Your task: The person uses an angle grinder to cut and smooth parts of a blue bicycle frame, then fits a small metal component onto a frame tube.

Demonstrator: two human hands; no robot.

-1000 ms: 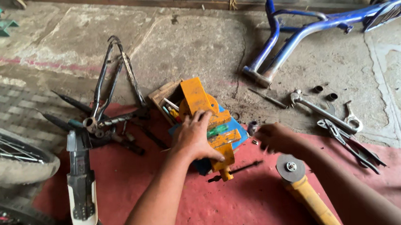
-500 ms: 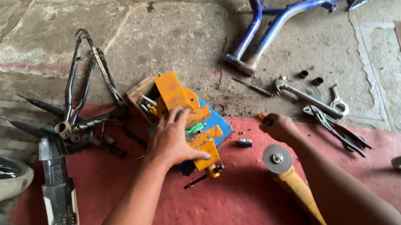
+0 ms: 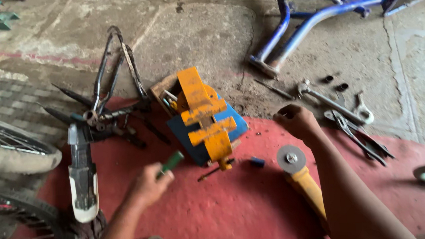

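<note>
My left hand point(image 3: 148, 185) is closed around a small tool with a green handle point(image 3: 171, 163), lifted a little off the red floor to the left of an orange bench vise point(image 3: 203, 113) on a blue base point(image 3: 197, 131). My right hand point(image 3: 297, 120) is curled shut to the right of the vise, above an angle grinder with a yellow body point(image 3: 302, 179) and grey disc. Whether the right fingers hold anything small is hidden.
A black bicycle fork and frame parts point(image 3: 103, 105) lie left of the vise. Wrenches and pliers point(image 3: 344, 116) lie at the right, a blue bicycle frame point(image 3: 315, 17) at the back, bicycle wheels point(image 3: 10, 153) at the left edge. A small blue piece point(image 3: 257, 162) sits by the grinder.
My left hand has left the top of the vise and moved down-left, now gripping the green-handled tool. My right hand stayed near the grinder disc.
</note>
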